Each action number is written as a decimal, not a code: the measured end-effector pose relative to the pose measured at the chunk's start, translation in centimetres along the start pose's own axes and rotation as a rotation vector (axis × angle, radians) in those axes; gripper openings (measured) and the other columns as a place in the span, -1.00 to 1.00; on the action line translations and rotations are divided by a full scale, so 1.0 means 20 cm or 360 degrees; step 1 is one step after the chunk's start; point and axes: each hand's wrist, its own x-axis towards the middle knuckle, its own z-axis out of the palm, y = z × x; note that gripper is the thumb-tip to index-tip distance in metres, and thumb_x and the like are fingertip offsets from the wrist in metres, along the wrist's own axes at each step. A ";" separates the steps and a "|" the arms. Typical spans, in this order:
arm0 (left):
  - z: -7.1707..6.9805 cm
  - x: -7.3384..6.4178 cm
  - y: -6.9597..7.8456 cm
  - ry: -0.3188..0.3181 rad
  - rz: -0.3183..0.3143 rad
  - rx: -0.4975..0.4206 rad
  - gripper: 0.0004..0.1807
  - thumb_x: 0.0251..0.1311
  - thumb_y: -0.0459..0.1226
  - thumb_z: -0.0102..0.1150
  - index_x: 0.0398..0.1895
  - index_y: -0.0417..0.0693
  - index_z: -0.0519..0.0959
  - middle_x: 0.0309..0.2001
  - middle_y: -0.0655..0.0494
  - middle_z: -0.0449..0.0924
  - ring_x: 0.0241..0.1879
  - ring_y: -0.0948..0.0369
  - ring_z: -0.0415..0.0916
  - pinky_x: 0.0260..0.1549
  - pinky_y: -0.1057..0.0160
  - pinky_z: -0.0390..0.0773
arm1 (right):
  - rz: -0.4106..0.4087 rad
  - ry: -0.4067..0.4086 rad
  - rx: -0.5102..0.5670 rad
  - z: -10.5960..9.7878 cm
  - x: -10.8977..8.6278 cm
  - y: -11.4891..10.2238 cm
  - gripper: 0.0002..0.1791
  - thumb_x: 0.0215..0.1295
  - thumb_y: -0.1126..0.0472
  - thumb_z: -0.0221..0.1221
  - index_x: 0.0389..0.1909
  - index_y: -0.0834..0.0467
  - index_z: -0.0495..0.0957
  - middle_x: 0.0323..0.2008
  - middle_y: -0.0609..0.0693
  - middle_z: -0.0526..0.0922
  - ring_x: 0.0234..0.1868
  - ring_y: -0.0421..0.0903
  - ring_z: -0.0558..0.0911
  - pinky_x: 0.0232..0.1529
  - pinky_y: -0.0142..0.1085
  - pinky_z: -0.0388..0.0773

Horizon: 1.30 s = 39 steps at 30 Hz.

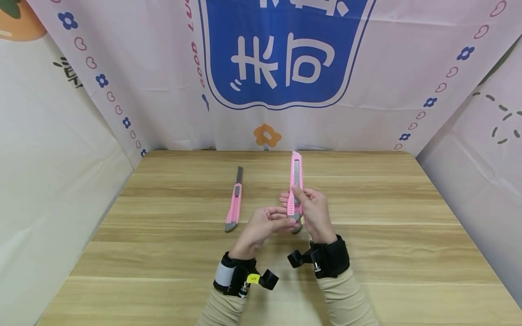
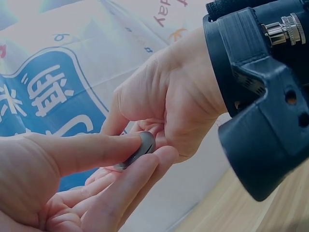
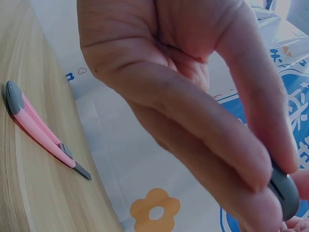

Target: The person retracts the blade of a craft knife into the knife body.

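Note:
Both hands are on a pink utility knife [image 1: 297, 176] that points away from the body, a short pale tip showing at its far end. My right hand [image 1: 315, 213] grips the handle with the thumb on its face. The left hand [image 1: 263, 224] pinches the knife's grey end between thumb and fingers; in the left wrist view that grey end [image 2: 141, 150] shows between the fingertips. On the table to the left lies a second pink utility knife [image 1: 234, 206], its dark blade [image 1: 239, 174] extended. A grey rounded end [image 1: 297, 228] peeks out below the hands, the rest hidden.
Beneath everything is a wood-grain table [image 1: 163, 271]. A white printed cloth [image 1: 171, 117] with a blue emblem hangs along the back edge, and pale cloth walls [image 1: 61, 181] stand at both sides. Each wrist wears a black strap [image 1: 332, 258] with a small camera.

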 end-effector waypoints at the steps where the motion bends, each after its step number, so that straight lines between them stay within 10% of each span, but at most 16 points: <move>1: 0.00 0.00 0.00 -0.0001 0.0004 -0.0001 -0.66 0.17 -0.47 0.19 0.04 -0.40 0.52 -0.10 -0.15 0.72 -0.28 0.30 0.72 0.02 0.14 0.67 | 0.0000 -0.0002 0.0001 0.00 0.00 0.00 -0.61 0.42 0.22 0.06 0.06 0.48 0.47 -0.46 -0.10 0.79 -0.36 -0.22 0.77 -0.20 -0.37 0.73; 39: -0.01 0.00 -0.01 -0.0092 0.0021 -0.0069 -0.64 0.22 -0.44 0.17 0.06 -0.46 0.49 -0.15 -0.17 0.73 -0.25 0.25 0.74 -0.08 0.29 0.70 | 0.0017 -0.0081 -0.0071 -0.03 0.00 -0.02 -0.57 0.42 0.17 0.08 0.17 0.37 0.45 -0.31 -0.05 0.81 -0.27 -0.24 0.77 -0.03 -0.29 0.70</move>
